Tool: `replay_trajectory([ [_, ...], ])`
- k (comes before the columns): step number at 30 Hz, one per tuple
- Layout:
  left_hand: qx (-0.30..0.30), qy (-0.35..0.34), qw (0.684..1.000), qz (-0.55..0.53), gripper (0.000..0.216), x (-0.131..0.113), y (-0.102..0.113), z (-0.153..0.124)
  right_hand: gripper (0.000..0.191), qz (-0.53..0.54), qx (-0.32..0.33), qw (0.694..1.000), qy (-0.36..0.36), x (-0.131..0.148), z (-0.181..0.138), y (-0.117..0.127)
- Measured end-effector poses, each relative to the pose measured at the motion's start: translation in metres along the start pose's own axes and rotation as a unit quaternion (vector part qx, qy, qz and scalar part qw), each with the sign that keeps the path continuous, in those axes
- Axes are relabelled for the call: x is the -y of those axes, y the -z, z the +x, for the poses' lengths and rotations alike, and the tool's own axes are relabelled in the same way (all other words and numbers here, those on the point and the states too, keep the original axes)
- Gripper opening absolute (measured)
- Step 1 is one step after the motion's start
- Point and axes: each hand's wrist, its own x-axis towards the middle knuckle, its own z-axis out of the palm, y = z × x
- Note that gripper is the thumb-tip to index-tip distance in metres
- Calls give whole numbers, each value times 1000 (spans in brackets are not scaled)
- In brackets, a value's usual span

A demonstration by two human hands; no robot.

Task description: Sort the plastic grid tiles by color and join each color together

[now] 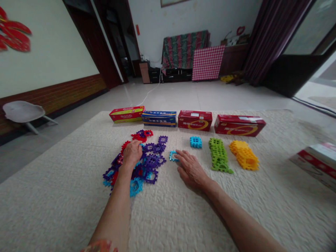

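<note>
My left hand reaches into a mixed pile of toothed plastic building tiles, purple, red and light blue. Its fingers are curled down among the tiles, and whatever they pinch is hidden. To the right of the pile, my right hand lies low over the blanket with fingers stretched out. Its fingertips touch the right edge of a single light blue square frame tile. Beyond it sit a small light blue stack, overlapped green tiles and overlapped yellow tiles.
Four boxes stand in a row behind the tiles: a red-and-yellow box, a blue box and two dark red boxes. Another red-and-white box is at the right. Everything rests on a quilted cream blanket. A white stool stands left.
</note>
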Motion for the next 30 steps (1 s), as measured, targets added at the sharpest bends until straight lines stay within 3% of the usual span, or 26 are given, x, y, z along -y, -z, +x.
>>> replay_trajectory([
  [6,59,-2,998,7,40,11,-11,-4,41,8,9,1000,5,4,3,3],
  [11,67,58,996,30,38,6,-5,-4,38,20,-2,1000,8,3,4,3],
  [18,83,76,992,60,35,4,-3,-6,34,28,-15,999,11,2,4,2],
  [25,112,68,990,49,27,6,-3,-7,25,44,-46,998,15,-1,5,-1],
  [30,143,53,987,42,33,10,-3,-6,24,52,-61,997,10,-4,4,-4],
])
